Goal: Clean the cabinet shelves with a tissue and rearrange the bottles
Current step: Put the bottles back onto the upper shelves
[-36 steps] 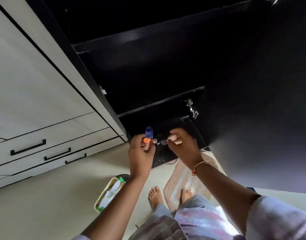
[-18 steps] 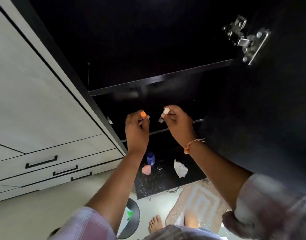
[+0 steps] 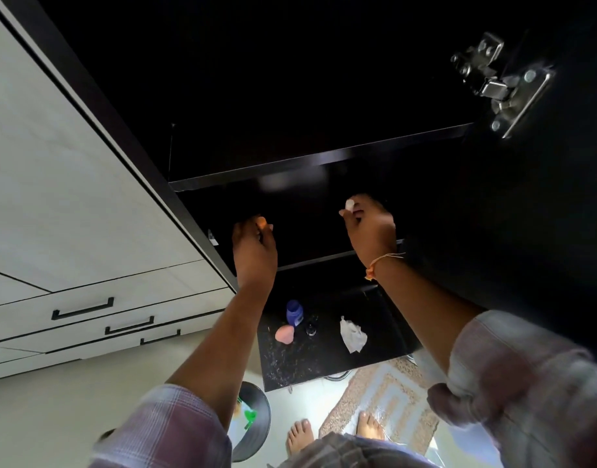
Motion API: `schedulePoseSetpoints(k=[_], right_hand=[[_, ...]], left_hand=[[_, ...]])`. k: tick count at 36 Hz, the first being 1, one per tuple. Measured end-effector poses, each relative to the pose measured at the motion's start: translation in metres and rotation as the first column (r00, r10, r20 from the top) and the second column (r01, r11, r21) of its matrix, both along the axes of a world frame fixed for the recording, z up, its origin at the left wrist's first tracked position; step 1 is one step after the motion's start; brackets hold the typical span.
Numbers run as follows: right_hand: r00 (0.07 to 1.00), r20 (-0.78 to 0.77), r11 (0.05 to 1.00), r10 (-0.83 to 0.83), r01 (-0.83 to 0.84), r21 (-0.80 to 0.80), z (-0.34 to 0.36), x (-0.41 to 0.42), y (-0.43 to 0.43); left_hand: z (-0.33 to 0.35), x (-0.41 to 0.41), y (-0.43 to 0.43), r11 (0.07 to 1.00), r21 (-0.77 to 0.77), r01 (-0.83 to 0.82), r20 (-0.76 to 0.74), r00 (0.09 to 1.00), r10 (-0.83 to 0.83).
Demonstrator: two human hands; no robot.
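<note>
We have raised both hands to the middle shelf (image 3: 310,262): our left hand (image 3: 255,248) pinches a small orange item (image 3: 261,221), our right hand (image 3: 369,228) a pale item (image 3: 350,204). The blue bottle (image 3: 294,313) and tissue (image 3: 352,334) wait on the tabletop (image 3: 290,366) below, so rearranging seems begun.

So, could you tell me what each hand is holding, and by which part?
The left hand pinches a small orange item at its fingertips; the right hand pinches a small pale item. Which part cannot be told.
</note>
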State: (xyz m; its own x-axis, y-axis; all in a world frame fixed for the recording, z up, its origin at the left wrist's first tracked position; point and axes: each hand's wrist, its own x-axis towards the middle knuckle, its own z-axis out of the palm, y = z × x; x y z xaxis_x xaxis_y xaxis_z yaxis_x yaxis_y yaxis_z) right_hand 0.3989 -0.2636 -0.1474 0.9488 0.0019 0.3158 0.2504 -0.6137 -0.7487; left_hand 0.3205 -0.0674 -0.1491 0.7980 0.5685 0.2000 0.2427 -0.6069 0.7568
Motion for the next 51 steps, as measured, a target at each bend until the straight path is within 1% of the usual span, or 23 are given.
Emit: schedulePoseSetpoints(k=[3,9,16,23,28,30,34,37,39,41,43,46,49,51], right_hand=[[0.998,-0.005,0.997,-0.061,0.061,-0.045,-0.002,0.003,-0.006],[0.991,-0.025,0.991,-0.13,0.129,-0.041,-0.004,0.008,-0.013],[0.996,-0.032,0.995,-0.078,0.076,-0.066,-0.004,0.003,-0.017],[0.995,-0.056,0.994,-0.086,0.082,-0.071,-0.001,0.0,-0.016],[0.994,-0.067,0.995,-0.09,0.087,-0.051,0.001,-0.006,-0.015],[0.993,-0.068,0.994,-0.095,0.092,-0.053,0.002,-0.01,-0.015],[0.99,-0.019,0.985,-0.136,0.133,-0.105,0.005,-0.022,-0.015],[0.987,0.038,0.976,-0.153,0.157,-0.151,0.007,-0.035,-0.014],[0.984,0.1,0.977,-0.145,0.159,-0.145,0.007,-0.046,-0.013],[0.986,0.135,0.987,-0.1,0.115,-0.108,0.005,-0.058,-0.011],[0.991,0.135,0.997,0.011,0.0,-0.081,0.002,-0.071,-0.008],[0.967,0.066,0.958,0.247,-0.234,-0.168,-0.011,-0.095,-0.004],[0.924,-0.076,0.879,0.375,-0.38,-0.287,-0.026,-0.115,-0.001],[0.898,-0.192,0.833,0.395,-0.438,-0.338,-0.037,-0.121,0.001]], left_hand=[[-0.001,0.0,0.0,1.0,-0.006,-0.004,0.021,1.0,0.004],[-0.002,-0.001,-0.001,1.0,-0.008,0.001,0.035,0.999,-0.001],[0.001,0.001,-0.001,1.0,-0.017,0.005,0.036,0.999,-0.004],[0.001,0.001,-0.002,0.998,-0.068,0.002,0.004,1.0,-0.001],[0.001,-0.005,-0.006,0.994,-0.109,-0.006,0.012,1.0,0.007],[-0.001,-0.009,-0.008,0.995,-0.103,-0.009,0.019,1.0,0.011],[-0.001,-0.017,-0.013,0.995,-0.101,-0.027,-0.004,1.0,0.026],[0.002,-0.026,-0.018,0.999,-0.037,-0.024,-0.004,1.0,0.023],[0.002,-0.034,-0.023,1.0,0.005,-0.013,0.008,1.0,0.013],[0.003,-0.044,-0.027,0.995,0.096,0.023,0.059,0.998,-0.029],[0.001,-0.057,-0.03,0.977,0.2,0.074,0.114,0.989,-0.098],[-0.009,-0.08,-0.033,0.952,0.274,0.138,0.145,0.972,-0.182],[-0.034,-0.108,-0.031,0.949,0.261,0.179,0.072,0.976,-0.204],[-0.053,-0.124,-0.026,0.957,0.203,0.208,-0.044,0.978,-0.203]])
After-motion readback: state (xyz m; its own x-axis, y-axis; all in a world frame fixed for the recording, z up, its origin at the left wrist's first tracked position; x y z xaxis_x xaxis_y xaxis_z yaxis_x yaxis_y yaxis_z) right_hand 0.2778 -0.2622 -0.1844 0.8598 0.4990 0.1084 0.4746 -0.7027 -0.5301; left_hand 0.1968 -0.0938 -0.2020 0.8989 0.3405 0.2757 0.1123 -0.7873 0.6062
